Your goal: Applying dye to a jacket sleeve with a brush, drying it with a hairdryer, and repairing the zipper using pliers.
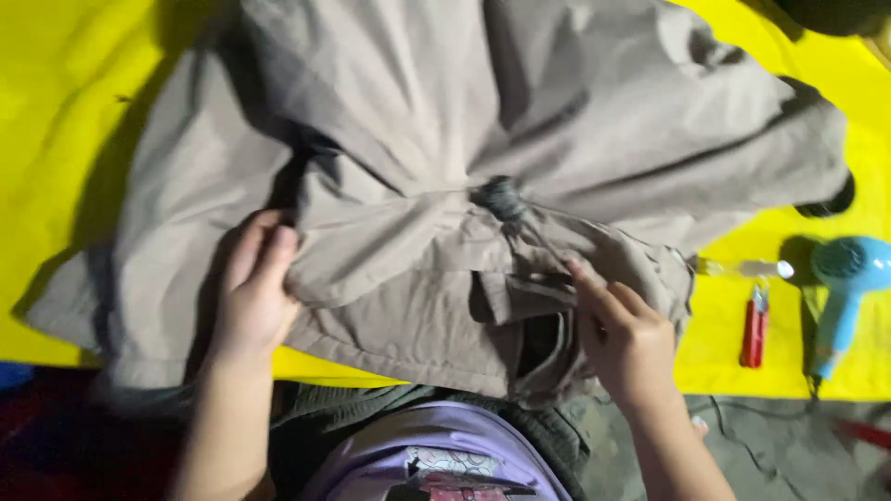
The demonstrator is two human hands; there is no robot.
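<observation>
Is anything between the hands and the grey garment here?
Nothing visible. The left hand lies flat on the grey garment, and the right hand pinches its bunched fabric just below the tied knot. The hair dryer and red tool lie apart, to the right on the yellow sheet.

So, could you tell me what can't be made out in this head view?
- Left hand: fingertips tucked into a fold of the grey garment.
- Dark bunched knot: its binding is too small to tell.
- Blue hair dryer: cut off by the right edge.
</observation>
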